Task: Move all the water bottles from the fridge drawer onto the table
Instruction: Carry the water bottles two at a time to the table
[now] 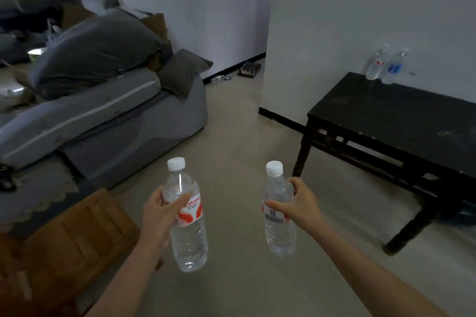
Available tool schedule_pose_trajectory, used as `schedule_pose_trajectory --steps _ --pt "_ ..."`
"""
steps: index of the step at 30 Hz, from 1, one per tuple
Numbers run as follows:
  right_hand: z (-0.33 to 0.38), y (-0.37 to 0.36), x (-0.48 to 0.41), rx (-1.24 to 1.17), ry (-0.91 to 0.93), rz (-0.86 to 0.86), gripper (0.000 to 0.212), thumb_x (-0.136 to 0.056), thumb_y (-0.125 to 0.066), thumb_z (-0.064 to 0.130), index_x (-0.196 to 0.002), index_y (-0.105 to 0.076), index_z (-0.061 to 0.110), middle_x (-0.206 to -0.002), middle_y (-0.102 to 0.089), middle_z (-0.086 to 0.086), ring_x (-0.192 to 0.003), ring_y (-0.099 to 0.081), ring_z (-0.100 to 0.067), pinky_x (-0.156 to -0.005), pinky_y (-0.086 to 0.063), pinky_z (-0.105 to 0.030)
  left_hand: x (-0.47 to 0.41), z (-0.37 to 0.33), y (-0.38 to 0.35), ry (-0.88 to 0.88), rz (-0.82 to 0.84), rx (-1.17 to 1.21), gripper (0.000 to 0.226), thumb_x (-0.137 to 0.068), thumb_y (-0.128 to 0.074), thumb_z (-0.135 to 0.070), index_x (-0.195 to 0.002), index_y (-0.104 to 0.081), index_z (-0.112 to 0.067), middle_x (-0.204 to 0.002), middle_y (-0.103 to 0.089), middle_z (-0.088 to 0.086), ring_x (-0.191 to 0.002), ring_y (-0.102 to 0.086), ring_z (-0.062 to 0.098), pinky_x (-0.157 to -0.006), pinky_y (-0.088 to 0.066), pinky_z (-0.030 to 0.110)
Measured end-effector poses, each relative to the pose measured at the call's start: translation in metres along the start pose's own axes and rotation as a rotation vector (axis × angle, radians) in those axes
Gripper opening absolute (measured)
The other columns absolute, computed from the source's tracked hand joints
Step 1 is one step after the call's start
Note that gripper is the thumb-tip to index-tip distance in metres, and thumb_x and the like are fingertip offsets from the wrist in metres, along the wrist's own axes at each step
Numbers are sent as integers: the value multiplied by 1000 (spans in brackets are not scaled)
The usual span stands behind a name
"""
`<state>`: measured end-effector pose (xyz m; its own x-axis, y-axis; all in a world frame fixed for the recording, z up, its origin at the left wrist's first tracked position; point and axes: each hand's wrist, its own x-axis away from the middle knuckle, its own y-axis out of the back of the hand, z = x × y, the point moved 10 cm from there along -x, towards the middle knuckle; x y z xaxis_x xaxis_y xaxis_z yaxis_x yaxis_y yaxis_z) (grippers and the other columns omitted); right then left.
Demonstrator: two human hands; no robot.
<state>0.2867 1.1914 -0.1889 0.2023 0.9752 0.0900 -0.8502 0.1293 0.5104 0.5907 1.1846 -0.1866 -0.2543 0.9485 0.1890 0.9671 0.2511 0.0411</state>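
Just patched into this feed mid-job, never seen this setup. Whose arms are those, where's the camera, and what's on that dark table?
No machine here: the arms are a person's, and this single picture comes from a wide-angle camera worn on their head, looking forward and down. The left hand grips a capped water bottle with a red label; the right hand grips a second bottle. Both are roughly upright, above the floor. Ahead to the right stands the dark table against a white wall. Two more bottles stand at its far corner, a red-labelled one and a blue-labelled one. A grey sofa is on the left. The fridge drawer is not in view.
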Motion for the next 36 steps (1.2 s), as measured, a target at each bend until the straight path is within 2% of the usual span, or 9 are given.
schedule_pose_trajectory --steps 4,6,8,14,19,23,26,29,36 --pt "25 -15 -66 3 44 39 63 -65 -81 31 -115 -45 17 -102 -55 5 -95 -58 -13 -76 -47 -23 -54 -24 4 -19 -75 36 22 -78 -67 -10 -97 -58 -18 -87 -65 2 -71 -65 13 -55 -51 25" --pt "38 -20 -96 13 65 54 60 -66 -81 30 -111 -45 19 -100 -54 6 -92 -56 -11 -73 -45 -19 -79 -29 7 -30 -121 35 21 -79 -66 -10 -96 -57 -18 -86 -63 -1 -68 -65 10 -56 -51 25" --pt "48 -27 -122 6 79 74 55 -66 -81 28 -106 -44 22 -97 -54 8 -89 -54 -9 -68 -42 -13 -103 -29 10 -20 -152 46 27 -80 -66 -11 -105 -57 -15 -87 -63 -2 -74 -63 12 -62 -50 28" --pt "62 -59 -200 11 70 112 57 -64 -82 31 -107 -45 23 -105 -57 3 -97 -57 -14 -83 -49 -27 -186 -16 17 31 -190 51 28 -80 -66 -13 -105 -56 -17 -88 -63 0 -80 -63 18 -68 -49 32" --pt "77 -94 -279 34 32 93 58 -64 -82 30 -106 -43 24 -105 -56 4 -98 -56 -14 -84 -48 -26 -287 -21 10 57 -144 91 27 -79 -66 -11 -105 -57 -14 -87 -64 4 -75 -62 19 -60 -47 29" --pt "98 -112 -344 33 -1 32 59 -64 -83 29 -107 -43 24 -102 -55 7 -98 -57 -14 -82 -48 -24 -383 -46 -3 52 -65 133 18 -79 -66 -9 -91 -57 -19 -85 -64 3 -74 -63 20 -61 -48 31" --pt "111 -114 -387 -1 -45 -31 58 -62 -83 27 -106 -46 23 -98 -58 10 -94 -60 -12 -82 -52 -28 -451 -70 -19 25 -9 114 22 -78 -68 -9 -97 -59 -15 -89 -65 8 -77 -64 24 -68 -51 35" --pt "121 -105 -428 -3 -60 -111 52 -65 -82 24 -103 -45 23 -91 -54 17 -83 -56 0 -66 -46 -14 -512 -86 -42 7 27 76 28 -75 -72 -10 -100 -60 -13 -96 -67 13 -84 -66 30 -80 -53 44" --pt "104 -71 -512 43 -122 -239 52 -67 -81 24 -103 -44 22 -87 -51 18 -77 -53 2 -64 -42 -12 -606 -86 -137 46 165 9 30 -73 -75 -15 -100 -62 -13 -95 -68 12 -84 -67 29 -81 -54 47"
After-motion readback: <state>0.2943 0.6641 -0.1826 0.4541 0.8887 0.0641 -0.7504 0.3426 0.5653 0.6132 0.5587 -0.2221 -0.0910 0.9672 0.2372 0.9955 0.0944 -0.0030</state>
